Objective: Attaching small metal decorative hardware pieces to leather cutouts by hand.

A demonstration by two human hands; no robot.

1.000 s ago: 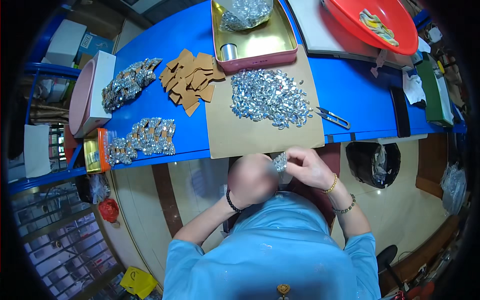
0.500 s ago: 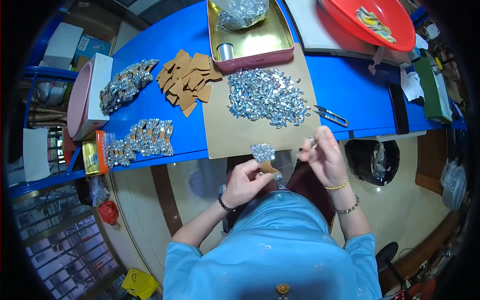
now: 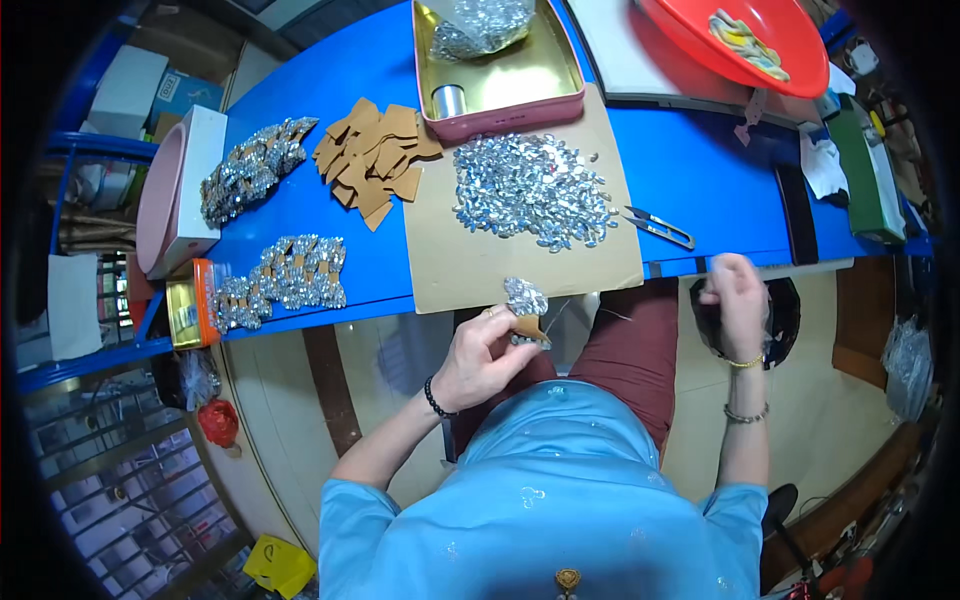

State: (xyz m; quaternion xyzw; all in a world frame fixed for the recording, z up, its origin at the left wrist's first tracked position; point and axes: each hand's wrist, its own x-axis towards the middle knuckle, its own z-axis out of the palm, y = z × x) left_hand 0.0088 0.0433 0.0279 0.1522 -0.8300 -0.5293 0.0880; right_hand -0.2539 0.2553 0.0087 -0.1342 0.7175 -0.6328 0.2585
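Thumb and fingers of the left hand (image 3: 478, 365) are closed in a pinching grip on a small brown patch (image 3: 528, 326) with silver stones covering its upper end and more along its lower edge. This patch is at the centre of the frame, by the near edge of the blue table (image 3: 715, 165). A thin thread (image 3: 556, 315) shows just beside it, to the right. The right hand (image 3: 738, 310) is well apart, right of centre, in front of the table's edge; its fingers are curled and blurred, so I cannot tell whether its grip has hold of anything.

Above the patch, loose silver stones (image 3: 530, 190) lie heaped on a cardboard sheet (image 3: 435, 270), with a pair of snips (image 3: 668, 230) near their right side. Plain brown pieces (image 3: 372, 160) are piled to the left of the stones. Farther left are two groups of stone-covered pieces, one higher (image 3: 258, 168) and one lower (image 3: 290, 275), the latter near an orange box (image 3: 207, 300).

At the top of the frame, a pink tin (image 3: 510, 122) holds a spool (image 3: 449, 101) and a clear bag (image 3: 490, 25) of stones. A red basin (image 3: 690, 50) with a cloth (image 3: 748, 45) inside is at the upper right.
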